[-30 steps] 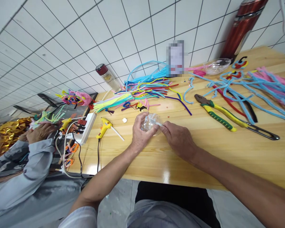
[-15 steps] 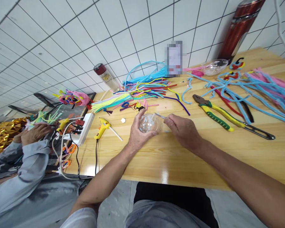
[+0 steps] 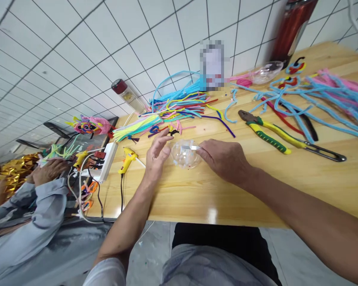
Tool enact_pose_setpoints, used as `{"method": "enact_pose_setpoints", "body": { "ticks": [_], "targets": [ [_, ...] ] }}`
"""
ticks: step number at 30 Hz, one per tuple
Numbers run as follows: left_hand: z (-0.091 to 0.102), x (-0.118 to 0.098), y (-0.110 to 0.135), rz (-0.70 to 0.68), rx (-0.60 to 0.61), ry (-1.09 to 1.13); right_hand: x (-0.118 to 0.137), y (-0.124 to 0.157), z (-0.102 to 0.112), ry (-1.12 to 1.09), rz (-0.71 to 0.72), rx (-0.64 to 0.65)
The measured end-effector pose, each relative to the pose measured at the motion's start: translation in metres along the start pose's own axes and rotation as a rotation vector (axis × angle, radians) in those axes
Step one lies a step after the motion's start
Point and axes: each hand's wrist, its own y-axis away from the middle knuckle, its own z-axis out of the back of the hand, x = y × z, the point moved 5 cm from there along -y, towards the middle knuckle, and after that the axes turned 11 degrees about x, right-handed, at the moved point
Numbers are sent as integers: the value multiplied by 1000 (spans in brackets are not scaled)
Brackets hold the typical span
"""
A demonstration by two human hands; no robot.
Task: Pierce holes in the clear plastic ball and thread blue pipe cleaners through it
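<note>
A round clear plastic shell (image 3: pixel 181 159) sits on the wooden table in front of me, with small pale blue and white bits on or in it. Whether it is a full ball or a half, I cannot tell. My left hand (image 3: pixel 156 155) is just left of the shell, fingers apart and holding nothing. Between the thumb and fingers of my right hand (image 3: pixel 226 161) is a thin silvery blade-like tool (image 3: pixel 193 147). Its tip reaches over the upper part of the shell; contact is unclear.
A yellow glue gun (image 3: pixel 127 159) and a white power strip (image 3: pixel 109 162) with cables lie left. Pipe cleaners (image 3: pixel 179 105) are heaped behind. Yellow-green pliers (image 3: pixel 268 137) lie right. A red flask (image 3: pixel 294 33) stands at the back. A co-worker's hands (image 3: pixel 49 171) are far left.
My left hand has let go of the clear shell and moved left, opening its fingers. The tool in my right hand has moved left over the shell.
</note>
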Motion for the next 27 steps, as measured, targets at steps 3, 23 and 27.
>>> {"method": "enact_pose_setpoints", "body": {
  "ticks": [3,23,27],
  "targets": [
    [3,-21,-6,27,80,-92,5,-1,6,45,37,5],
    [22,-15,-38,206,-38,-96,11,-1,25,-8,48,76],
    [29,-3,-26,210,-134,-334,-1,-4,25,-68,-89,43]
  ]
}}
